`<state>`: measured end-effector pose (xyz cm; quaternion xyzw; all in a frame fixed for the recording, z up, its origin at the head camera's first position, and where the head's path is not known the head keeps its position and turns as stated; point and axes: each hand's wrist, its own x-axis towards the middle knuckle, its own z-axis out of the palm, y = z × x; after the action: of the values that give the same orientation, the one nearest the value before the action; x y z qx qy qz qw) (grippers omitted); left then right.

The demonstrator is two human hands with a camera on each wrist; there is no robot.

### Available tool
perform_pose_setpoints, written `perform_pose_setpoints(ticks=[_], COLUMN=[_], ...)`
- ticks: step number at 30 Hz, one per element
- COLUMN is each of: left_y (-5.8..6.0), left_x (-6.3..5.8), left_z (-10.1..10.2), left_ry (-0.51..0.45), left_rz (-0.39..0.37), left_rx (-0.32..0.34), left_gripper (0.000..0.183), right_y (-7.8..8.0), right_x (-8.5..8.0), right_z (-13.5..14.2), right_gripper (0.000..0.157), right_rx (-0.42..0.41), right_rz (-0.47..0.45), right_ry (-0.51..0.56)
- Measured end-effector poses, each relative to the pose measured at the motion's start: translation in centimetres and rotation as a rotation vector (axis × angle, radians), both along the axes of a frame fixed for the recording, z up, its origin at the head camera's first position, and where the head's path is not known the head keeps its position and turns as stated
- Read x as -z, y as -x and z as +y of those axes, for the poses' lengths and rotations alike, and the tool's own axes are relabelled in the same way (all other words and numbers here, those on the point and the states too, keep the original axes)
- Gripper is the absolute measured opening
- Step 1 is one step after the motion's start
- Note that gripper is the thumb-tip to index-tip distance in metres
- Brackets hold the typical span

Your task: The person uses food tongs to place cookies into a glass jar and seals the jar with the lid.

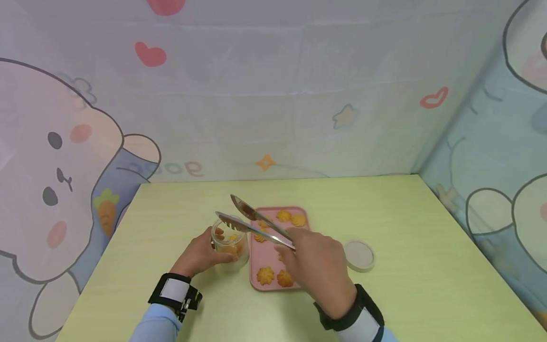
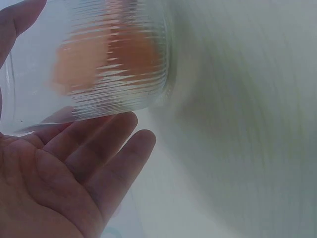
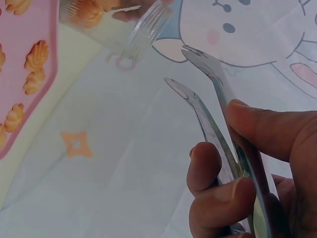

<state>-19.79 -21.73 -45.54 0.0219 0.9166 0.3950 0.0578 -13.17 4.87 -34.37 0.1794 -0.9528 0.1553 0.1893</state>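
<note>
My left hand grips a clear glass jar, its thumb and fingers around the sides. Cookies lie in the bottom of the jar, blurred through its ribbed wall. With my right hand I hold metal tongs, fingers wrapped round both arms. The tong tips are apart with nothing between them; in the head view they reach over the jar's mouth. A pink tray with several golden piped cookies sits just right of the jar, partly hidden under my right hand.
A round pale lid lies on the yellow-green table, right of the tray and beside my right hand. Behind the table hangs a cartoon-printed cloth, which continues along the right side.
</note>
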Motion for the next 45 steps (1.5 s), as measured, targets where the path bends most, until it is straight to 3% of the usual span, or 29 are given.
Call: perform_pose_setpoints(ticks=[13,30,39,45], left_y=[0.0,0.1,0.2,0.3], left_x=[0.0,0.3,0.5,0.7], left_z=[0.0,-0.2,-0.2,-0.2], left_ry=[0.010,-0.005,0.001,0.006], left_rz=[0.003,0.015,0.011,0.008], left_rx=[-0.007,0.006,-0.002,-0.005], left_gripper=[0.084,0.087,0.084,0.084], right_y=[0.2,0.7,1.0,0.9], right_x=[0.0,0.5,1.0,1.6], right_z=[0.6,1.9,2.6,3.2], right_gripper=[0.031,0.030,0.036,0.031], right_rx=[0.058,0.068,0.093,0.121], right_rz=[-0.076,0.022,-0.040,-0.083], right_ry=[0.017,0.043,0.065,0.065])
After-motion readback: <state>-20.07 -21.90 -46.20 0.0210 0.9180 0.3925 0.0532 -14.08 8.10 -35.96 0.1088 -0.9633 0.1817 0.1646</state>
